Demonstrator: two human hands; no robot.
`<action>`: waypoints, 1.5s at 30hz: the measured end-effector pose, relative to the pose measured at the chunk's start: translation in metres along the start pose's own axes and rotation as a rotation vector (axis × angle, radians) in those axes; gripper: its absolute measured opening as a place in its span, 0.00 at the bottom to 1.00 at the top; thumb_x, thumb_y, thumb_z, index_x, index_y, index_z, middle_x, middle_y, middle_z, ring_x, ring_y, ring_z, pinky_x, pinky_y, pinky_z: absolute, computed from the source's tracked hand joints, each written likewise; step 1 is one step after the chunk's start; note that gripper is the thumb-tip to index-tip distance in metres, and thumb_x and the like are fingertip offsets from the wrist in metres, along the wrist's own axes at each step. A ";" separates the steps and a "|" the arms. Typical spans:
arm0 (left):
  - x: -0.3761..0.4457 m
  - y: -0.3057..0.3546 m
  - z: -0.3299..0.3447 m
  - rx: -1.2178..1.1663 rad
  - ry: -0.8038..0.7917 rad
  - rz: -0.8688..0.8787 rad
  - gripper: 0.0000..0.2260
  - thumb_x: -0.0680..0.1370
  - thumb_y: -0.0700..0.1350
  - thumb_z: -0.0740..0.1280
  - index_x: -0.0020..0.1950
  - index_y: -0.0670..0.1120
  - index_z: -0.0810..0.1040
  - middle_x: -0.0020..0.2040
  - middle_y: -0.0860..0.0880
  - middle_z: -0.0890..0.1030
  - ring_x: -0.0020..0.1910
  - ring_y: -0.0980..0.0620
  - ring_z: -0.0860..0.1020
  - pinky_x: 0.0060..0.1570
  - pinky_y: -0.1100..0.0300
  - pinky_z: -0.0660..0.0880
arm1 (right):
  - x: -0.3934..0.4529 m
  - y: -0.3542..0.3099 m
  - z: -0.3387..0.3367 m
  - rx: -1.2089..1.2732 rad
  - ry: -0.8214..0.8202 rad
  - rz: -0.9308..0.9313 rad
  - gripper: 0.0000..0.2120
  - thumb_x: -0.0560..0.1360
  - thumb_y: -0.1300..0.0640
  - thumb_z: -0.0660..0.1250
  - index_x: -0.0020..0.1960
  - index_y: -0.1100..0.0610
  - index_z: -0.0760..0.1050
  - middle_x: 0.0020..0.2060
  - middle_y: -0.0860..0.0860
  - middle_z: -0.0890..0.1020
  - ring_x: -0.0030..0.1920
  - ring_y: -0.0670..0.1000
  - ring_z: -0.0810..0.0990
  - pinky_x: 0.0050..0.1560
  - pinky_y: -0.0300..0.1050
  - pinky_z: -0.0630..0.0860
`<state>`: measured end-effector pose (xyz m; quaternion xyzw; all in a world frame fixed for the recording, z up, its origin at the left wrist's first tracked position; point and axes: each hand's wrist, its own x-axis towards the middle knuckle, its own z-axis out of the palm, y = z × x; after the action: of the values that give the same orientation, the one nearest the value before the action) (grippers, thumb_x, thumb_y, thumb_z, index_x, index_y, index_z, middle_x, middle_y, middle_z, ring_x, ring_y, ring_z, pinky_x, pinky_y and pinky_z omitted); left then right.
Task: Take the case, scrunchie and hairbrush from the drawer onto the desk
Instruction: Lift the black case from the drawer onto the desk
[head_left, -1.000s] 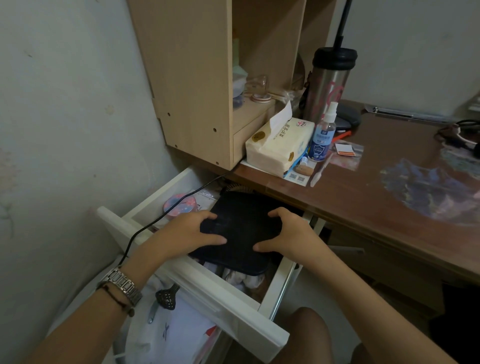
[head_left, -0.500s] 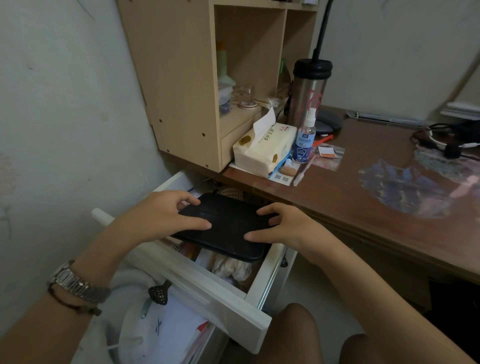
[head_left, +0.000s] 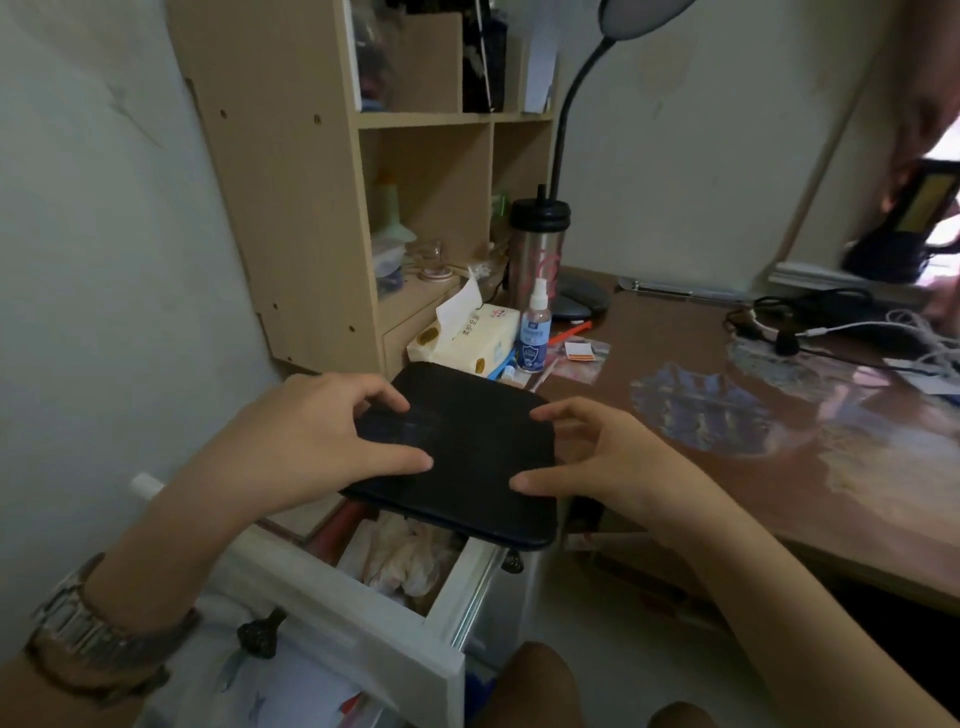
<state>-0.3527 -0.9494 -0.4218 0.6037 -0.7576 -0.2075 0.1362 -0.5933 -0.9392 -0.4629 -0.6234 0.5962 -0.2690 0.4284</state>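
A flat black case (head_left: 467, 447) hangs in the air above the open white drawer (head_left: 374, 618), level with the desk edge. My left hand (head_left: 311, 441) grips its left side, thumb on top. My right hand (head_left: 597, 457) holds its right side, fingers spread over the top and edge. The case and my hands cover most of the drawer's inside. Crumpled pale plastic (head_left: 405, 556) shows in the drawer below the case. I see no scrunchie or hairbrush.
The brown desk (head_left: 675, 415) stretches right. At its left end stand a tissue pack (head_left: 467, 338), a spray bottle (head_left: 535, 332), a steel tumbler (head_left: 537, 249) and a wooden shelf unit (head_left: 311, 182). Cables (head_left: 831, 322) lie at the back right. My knees are below.
Both hands have lifted the black case up out of the drawer and toward the desk edge. The view has tilted upward, showing more of the shelf and lamp.
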 end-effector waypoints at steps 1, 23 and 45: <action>0.004 0.009 0.003 -0.010 0.007 0.025 0.20 0.65 0.61 0.73 0.55 0.61 0.74 0.48 0.60 0.73 0.48 0.58 0.73 0.48 0.57 0.74 | -0.005 0.003 -0.010 -0.014 0.039 -0.010 0.30 0.64 0.52 0.76 0.63 0.43 0.69 0.56 0.44 0.73 0.56 0.47 0.74 0.50 0.42 0.74; 0.128 0.220 0.154 -0.181 -0.088 0.253 0.21 0.64 0.58 0.76 0.51 0.55 0.74 0.63 0.52 0.76 0.61 0.51 0.75 0.55 0.52 0.75 | -0.057 0.136 -0.212 0.119 0.473 0.227 0.40 0.60 0.62 0.79 0.66 0.46 0.65 0.67 0.51 0.71 0.58 0.54 0.76 0.46 0.47 0.77; 0.178 0.240 0.223 -0.274 -0.146 0.151 0.21 0.61 0.55 0.79 0.47 0.50 0.75 0.57 0.50 0.79 0.58 0.50 0.76 0.55 0.49 0.76 | -0.012 0.204 -0.254 0.183 0.446 0.386 0.42 0.55 0.69 0.80 0.63 0.49 0.69 0.67 0.55 0.72 0.63 0.61 0.74 0.62 0.63 0.73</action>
<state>-0.7021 -1.0447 -0.5106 0.5041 -0.7733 -0.3415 0.1770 -0.9147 -0.9663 -0.5110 -0.3831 0.7562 -0.3654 0.3845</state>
